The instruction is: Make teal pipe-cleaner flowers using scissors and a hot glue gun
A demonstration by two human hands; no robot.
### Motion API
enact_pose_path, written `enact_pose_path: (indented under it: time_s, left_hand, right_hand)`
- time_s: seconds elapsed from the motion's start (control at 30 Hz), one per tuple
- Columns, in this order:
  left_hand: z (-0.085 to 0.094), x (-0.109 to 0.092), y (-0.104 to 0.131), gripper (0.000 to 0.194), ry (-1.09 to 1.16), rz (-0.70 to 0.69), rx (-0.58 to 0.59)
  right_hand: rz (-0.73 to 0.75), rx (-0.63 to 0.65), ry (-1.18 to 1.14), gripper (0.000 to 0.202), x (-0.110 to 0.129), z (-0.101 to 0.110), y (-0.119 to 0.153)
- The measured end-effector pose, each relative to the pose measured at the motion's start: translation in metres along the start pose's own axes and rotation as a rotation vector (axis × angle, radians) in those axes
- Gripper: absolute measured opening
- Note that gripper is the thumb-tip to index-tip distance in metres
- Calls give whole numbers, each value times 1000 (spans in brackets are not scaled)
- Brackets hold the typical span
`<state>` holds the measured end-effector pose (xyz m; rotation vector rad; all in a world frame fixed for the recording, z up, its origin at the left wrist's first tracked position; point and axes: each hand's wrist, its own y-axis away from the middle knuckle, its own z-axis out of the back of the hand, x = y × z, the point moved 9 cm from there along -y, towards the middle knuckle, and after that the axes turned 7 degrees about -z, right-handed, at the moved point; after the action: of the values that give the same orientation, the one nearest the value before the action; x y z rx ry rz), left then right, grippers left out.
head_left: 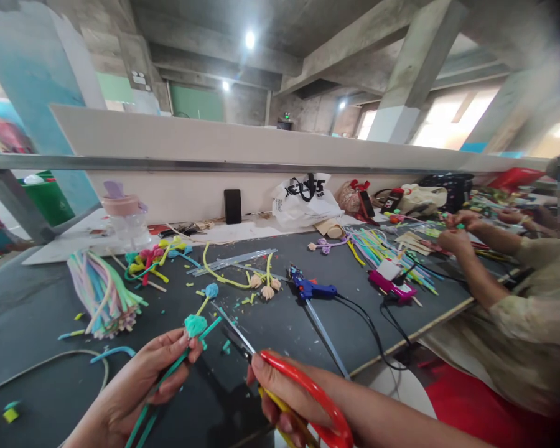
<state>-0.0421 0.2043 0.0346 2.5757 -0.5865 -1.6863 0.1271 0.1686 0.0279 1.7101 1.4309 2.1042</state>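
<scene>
My left hand (165, 367) pinches a teal pipe cleaner flower (196, 325) just below its round head. Two long teal stems run down through the fingers, and a short teal end sticks out to the right of the head. In my right hand (284, 392) are scissors (308, 389) with a red and a yellow handle, their blades pointing up and left near that short end. A small blue ball (211, 290) on a yellow stem lies just beyond the teal head. Teal and yellow clippings are scattered around it on the dark table (205, 410).
A blue glue gun (312, 288) with a black cord lies ahead, its clear glue stick pointing toward me. A pastel pipe cleaner bundle (105, 295) lies left. A magenta device (392, 286) and a co-worker's hands (457, 233) are at right. A phone (232, 206) leans at the back.
</scene>
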Motion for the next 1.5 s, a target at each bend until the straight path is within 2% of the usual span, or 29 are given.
enact_pose_path:
  time_s: [0.17, 0.3, 0.43, 0.67, 0.93, 1.27, 1.5]
  left_hand:
    - [1, 3, 0, 25, -2, 14, -44]
    - [2, 5, 1, 24, -13, 20, -59]
    - [0, 4, 2, 24, -26, 24, -41]
    - [-2, 5, 1, 22, -2, 36, -22]
    - [-3, 6, 1, 24, -13, 40, -16]
    - [-5, 3, 2, 23, -21, 14, 19]
    - [5, 0, 12, 24, -37, 12, -78]
  right_hand:
    - [63, -35, 130, 59, 5, -2, 2]
    - [49, -82, 237, 65, 14, -6, 10]
    - [65, -90, 298, 69, 21, -11, 12]
    - [103, -111, 350, 67, 19, -10, 8]
    - [93, -95, 351, 63, 21, -12, 8]
    - [104, -140, 247, 60, 10, -6, -3]
    - [82, -146, 235, 60, 12, -7, 4]
